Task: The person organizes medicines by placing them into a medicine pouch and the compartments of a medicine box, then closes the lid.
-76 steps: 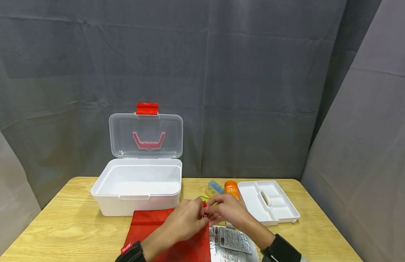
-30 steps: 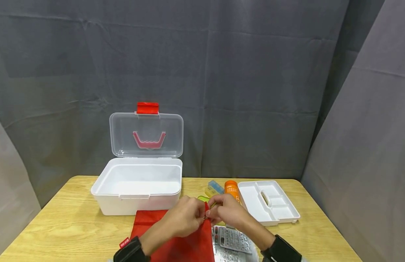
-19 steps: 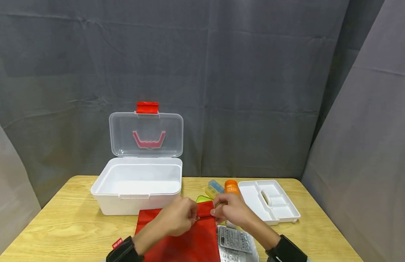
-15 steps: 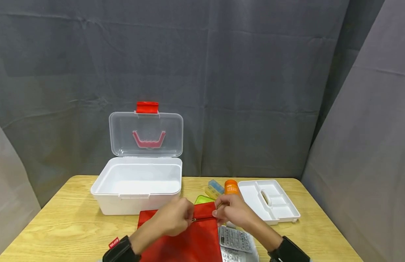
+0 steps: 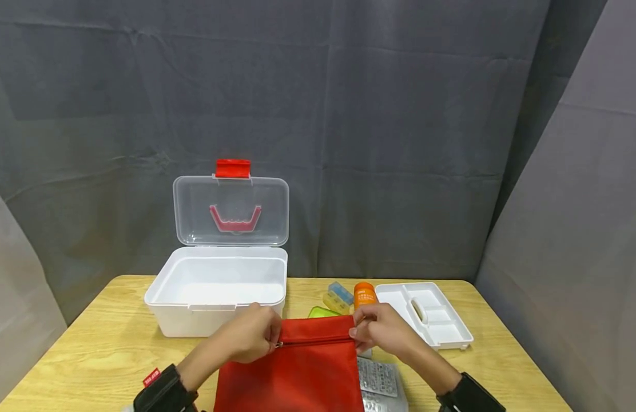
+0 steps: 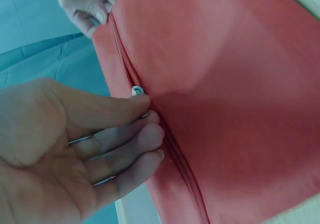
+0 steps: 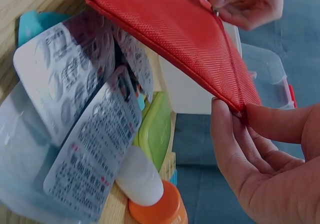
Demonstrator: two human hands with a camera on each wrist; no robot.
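Observation:
A flat red zippered pouch [image 5: 297, 375] is held up at the front of the table in the head view. My left hand [image 5: 250, 335] pinches the zipper pull [image 6: 137, 90] between thumb and fingers, near the pouch's middle; fingers hide part of the pull. At the right end of the zipper, my right hand [image 5: 384, 329] pinches the pouch's top corner between thumb and fingers, as the right wrist view also shows. Behind and right of the pouch lie silver blister packs [image 7: 95, 139], partly covered by it in the head view.
A white box [image 5: 215, 315] with its clear lid [image 5: 231, 212] raised stands behind the pouch. To the right are a white divided tray [image 5: 441, 317], an orange bottle [image 5: 364, 293], a blue-yellow pill case [image 5: 338, 297], a green case [image 7: 155, 129] and a white bottle [image 7: 142, 176].
My left hand has drawn the zipper pull leftward from the right end of the pouch. My right hand has shifted slightly right with the corner, and the hands are farther apart.

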